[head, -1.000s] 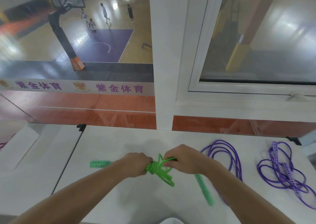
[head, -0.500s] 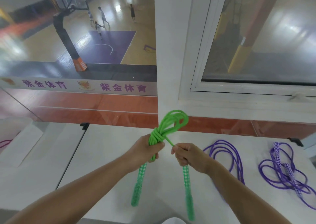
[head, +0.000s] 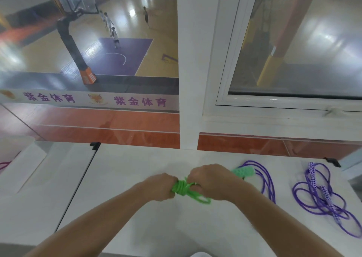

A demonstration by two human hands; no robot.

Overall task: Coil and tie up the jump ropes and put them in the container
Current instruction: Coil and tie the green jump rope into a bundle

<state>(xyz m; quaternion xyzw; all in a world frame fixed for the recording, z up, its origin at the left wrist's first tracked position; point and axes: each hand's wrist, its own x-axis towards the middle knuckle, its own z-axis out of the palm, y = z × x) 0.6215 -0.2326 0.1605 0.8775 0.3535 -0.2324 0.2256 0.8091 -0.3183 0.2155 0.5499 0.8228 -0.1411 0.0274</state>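
A green jump rope (head: 185,188) is bunched into a coiled knot between my two hands, low over the white table (head: 137,164). My left hand (head: 159,186) grips the coil's left side with curled fingers. My right hand (head: 210,181) grips the right side, and a green handle (head: 242,172) sticks out past it to the right. A loop of green rope hangs below the knot. The other green handle is hidden.
Two loose purple jump ropes lie on the table to the right: one (head: 262,178) beside my right arm, another (head: 325,198) with patterned handles near the right edge. A white pillar (head: 188,100) and glass rise behind the table. A pink rope end (head: 4,164) shows at far left.
Half a second ago the rope was held upright with both handles dangling. Both hands have since brought it down flat over the table, and one handle now points right.
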